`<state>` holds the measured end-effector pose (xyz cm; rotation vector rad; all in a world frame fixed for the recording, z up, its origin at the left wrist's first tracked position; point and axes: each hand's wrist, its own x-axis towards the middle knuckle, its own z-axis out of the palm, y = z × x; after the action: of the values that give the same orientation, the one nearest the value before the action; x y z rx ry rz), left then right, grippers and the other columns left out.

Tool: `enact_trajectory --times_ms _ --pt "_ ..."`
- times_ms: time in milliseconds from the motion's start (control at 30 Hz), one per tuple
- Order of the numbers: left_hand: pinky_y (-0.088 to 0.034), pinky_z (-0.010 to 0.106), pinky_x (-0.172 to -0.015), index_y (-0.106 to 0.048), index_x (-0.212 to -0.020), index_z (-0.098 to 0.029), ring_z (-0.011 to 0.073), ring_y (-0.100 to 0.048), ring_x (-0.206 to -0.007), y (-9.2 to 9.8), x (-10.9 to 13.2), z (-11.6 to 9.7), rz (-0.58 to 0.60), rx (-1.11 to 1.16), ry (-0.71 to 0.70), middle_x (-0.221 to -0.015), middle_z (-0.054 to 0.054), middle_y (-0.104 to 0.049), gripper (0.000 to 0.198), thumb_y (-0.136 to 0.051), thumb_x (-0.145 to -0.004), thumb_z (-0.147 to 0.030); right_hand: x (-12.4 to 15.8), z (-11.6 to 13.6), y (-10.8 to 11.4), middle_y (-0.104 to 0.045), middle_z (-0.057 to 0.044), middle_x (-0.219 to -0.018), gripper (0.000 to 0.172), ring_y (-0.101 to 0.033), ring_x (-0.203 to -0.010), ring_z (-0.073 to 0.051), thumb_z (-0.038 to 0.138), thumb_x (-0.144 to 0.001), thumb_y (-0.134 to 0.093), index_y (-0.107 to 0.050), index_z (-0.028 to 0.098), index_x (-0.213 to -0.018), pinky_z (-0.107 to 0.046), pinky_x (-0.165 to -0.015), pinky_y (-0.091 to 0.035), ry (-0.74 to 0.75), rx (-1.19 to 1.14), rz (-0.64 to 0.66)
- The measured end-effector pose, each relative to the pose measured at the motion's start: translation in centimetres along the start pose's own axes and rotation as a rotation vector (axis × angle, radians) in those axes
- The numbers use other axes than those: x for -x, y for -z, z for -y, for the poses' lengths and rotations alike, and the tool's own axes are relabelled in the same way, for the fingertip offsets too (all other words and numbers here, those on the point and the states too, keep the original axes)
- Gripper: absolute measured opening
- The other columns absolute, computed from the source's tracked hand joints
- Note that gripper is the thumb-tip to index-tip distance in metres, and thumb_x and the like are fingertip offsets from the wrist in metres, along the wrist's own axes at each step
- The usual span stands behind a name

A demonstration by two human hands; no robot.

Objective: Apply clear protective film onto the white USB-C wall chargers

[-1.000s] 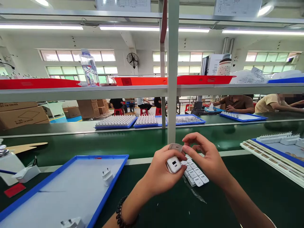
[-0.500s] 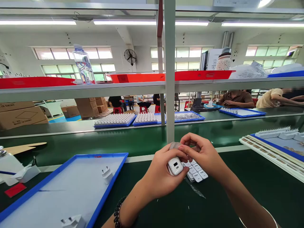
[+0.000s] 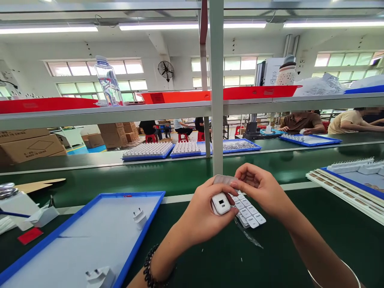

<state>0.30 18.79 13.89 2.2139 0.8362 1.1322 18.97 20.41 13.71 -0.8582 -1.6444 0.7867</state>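
Gripping a white charger [image 3: 220,203] in the left hand [image 3: 204,218] above the table [image 3: 300,240], the person's right hand [image 3: 261,192] pinches what looks like a label at its top; pressing it flat seems next, needing square alignment.

The dark green tabletop [image 3: 210,260] carries a blue tray [image 3: 90,236] at the left, a sheet of white labels [image 3: 249,214] in the middle, stacked trays [image 3: 345,186] at the right, a white dispenser bottle [image 3: 15,202] and a red card [image 3: 29,235] at the far left
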Motion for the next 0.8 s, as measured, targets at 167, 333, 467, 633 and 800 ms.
enact_trajectory --times_ms 167,333,467,633,800 --pt "-0.048 0.026 -0.066 -0.067 -0.087 -0.018 0.0162 -0.060 -0.077 0.3 -0.1 0.0 -0.017 -0.061 -0.021 -0.090 0.004 -0.061 0.014 -0.074 -0.076 -0.014 0.1 0.1 0.0 -0.058 -0.001 -0.070 0.025 -0.052 -0.065 -0.015 0.040 -0.087 -0.067 -0.061 0.018 -0.076 -0.027 -0.058 -0.042 -0.001 0.022 0.027" --pt "-0.052 0.027 -0.070 -0.068 -0.094 -0.019 0.0169 -0.064 -0.081 0.1 -0.1 0.3 -0.027 -0.023 -0.080 -0.095 0.005 -0.065 0.022 -0.074 -0.075 -0.010 0.1 0.2 0.4 -0.063 -0.002 -0.075 0.016 -0.055 -0.069 -0.016 0.031 -0.092 -0.061 -0.066 0.019 -0.081 -0.029 -0.062 -0.042 0.087 0.146 0.015" --pt "-0.056 0.030 -0.080 -0.069 -0.101 -0.020 0.0197 -0.066 -0.095 -0.1 -0.2 0.6 -0.089 -0.025 -0.159 -0.104 0.007 -0.068 0.027 -0.072 -0.077 -0.008 0.3 0.5 0.7 -0.067 -0.003 -0.074 0.015 -0.056 -0.068 -0.017 0.029 -0.087 -0.068 -0.073 0.020 -0.075 -0.029 -0.059 -0.041 0.179 0.177 -0.113" --pt "-0.059 0.028 -0.081 -0.068 -0.105 -0.018 0.0218 -0.065 -0.107 0.1 -0.4 1.1 -0.179 -0.129 -0.253 -0.119 0.011 -0.065 0.027 -0.069 -0.079 -0.007 0.8 1.2 0.8 -0.068 -0.003 -0.062 0.011 -0.056 -0.054 -0.015 0.031 -0.081 -0.075 -0.079 0.021 -0.081 -0.027 -0.050 -0.042 0.131 0.011 -0.304" --pt "-0.060 0.028 -0.079 -0.064 -0.112 -0.018 0.0163 -0.067 -0.092 0.1 -0.3 1.3 -0.249 -0.232 -0.350 -0.123 0.011 -0.061 0.032 -0.067 -0.082 -0.007 1.5 2.1 0.6 -0.073 -0.006 -0.073 0.023 -0.064 -0.064 -0.016 0.037 -0.078 -0.081 -0.078 0.020 -0.092 -0.025 -0.060 -0.051 -0.023 -0.322 -0.029"
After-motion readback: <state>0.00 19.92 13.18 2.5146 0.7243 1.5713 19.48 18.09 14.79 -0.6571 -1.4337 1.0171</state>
